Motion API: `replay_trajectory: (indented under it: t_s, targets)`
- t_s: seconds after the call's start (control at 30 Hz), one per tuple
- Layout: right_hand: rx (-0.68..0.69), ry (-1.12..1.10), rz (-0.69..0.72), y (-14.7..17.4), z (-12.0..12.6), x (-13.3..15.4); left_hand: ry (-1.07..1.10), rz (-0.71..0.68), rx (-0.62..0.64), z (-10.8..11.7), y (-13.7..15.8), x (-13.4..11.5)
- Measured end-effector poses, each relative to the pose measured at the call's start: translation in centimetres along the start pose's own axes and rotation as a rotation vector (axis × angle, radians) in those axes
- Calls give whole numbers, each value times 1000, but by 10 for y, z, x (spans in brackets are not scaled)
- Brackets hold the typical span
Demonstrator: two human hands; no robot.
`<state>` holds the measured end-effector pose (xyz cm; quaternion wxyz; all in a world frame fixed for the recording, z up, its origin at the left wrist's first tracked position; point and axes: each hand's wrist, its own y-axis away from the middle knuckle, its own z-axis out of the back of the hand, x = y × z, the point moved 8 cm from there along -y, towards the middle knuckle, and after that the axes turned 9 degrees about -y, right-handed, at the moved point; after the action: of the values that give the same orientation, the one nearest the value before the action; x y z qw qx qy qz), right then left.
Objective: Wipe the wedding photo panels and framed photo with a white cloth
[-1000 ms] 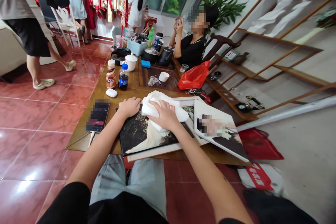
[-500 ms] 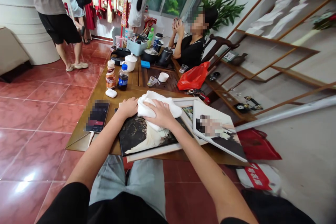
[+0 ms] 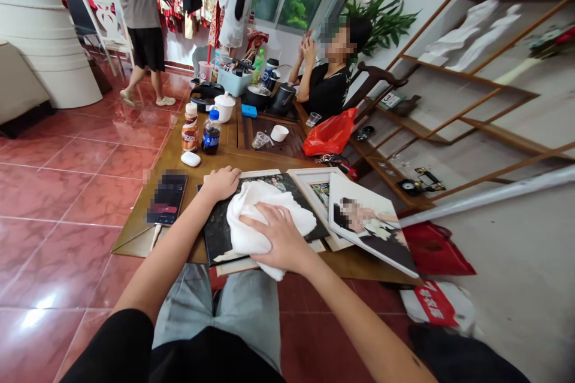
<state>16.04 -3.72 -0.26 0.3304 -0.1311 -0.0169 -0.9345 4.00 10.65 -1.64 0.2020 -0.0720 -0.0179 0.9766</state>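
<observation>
A white cloth (image 3: 258, 200) lies bunched on a dark photo panel (image 3: 216, 230) near the table's front edge. Gripping the cloth from above, my right hand (image 3: 279, 238) presses it against the lower middle of the panel. My left hand (image 3: 223, 184) rests flat at the panel's upper left corner, fingers stretched out. Much of the picture is covered by the cloth. Beneath the panel shows the edge of a pale frame (image 3: 227, 267). Just right, a white-edged wedding photo panel (image 3: 395, 245) lies tilted over another white frame (image 3: 299, 178).
Left of my arms is a phone (image 3: 168, 197) with a cable. Beyond stand a coffee bottle (image 3: 190, 128), a cola bottle (image 3: 211, 133) and a white lidded cup (image 3: 223, 108). A red plastic bag (image 3: 330, 134) lies at right. A person (image 3: 330, 72) sits across the table.
My right hand has drawn the cloth down the panel toward me, uncovering its top edge. My left hand stays at the corner. In the background, a person in black shorts has walked right.
</observation>
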Motion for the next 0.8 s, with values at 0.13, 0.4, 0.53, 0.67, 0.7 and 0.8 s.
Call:
replay_trajectory:
  t_s: [0.13, 0.4, 0.53, 0.67, 0.7, 0.8]
  targets:
    - [-12, -8, 16, 1, -5, 16, 7, 6, 0, -2, 1, 1]
    - [-53, -13, -81, -25, -7, 30, 26, 5, 26, -2, 0, 2]
    - [-47, -37, -74, -29, -8, 33, 31, -10, 22, -1, 1, 2]
    - [-18, -65, 0, -20, -13, 44, 20, -20, -2, -1, 1, 2]
    - [-12, -76, 17, -17, -14, 48, 16, -17, -3, -2, 1, 3]
    - [1, -110, 60, -10, -18, 61, 3, 0, 12, -5, -2, 4]
